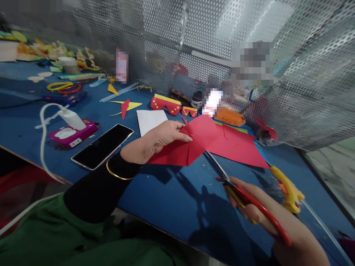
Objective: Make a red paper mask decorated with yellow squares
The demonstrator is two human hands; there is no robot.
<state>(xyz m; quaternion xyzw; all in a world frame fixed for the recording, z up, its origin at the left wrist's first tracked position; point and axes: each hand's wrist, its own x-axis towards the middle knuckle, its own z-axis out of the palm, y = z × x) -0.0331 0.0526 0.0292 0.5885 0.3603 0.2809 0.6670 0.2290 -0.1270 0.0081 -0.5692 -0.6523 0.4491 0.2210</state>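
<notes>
A creased sheet of red paper (201,133) is pinched in my left hand (163,138), thumb on top, held above the blue table. My right hand (255,201) is closed round a pair of scissors (241,190) with red and yellow handles. The blades point up and left, and their tips reach the lower right edge of the red paper, partly hidden by it. Another red sheet (240,144) lies just beyond on the right. Behind my left hand a white sheet (151,120) rests on the table.
A yellow glue gun (288,190) lies at the right. To the left are a black phone (102,146) and a purple power socket (73,133) with a white charger. Red-and-yellow paper glasses (166,105) sit farther back, before a perforated metal screen (161,33).
</notes>
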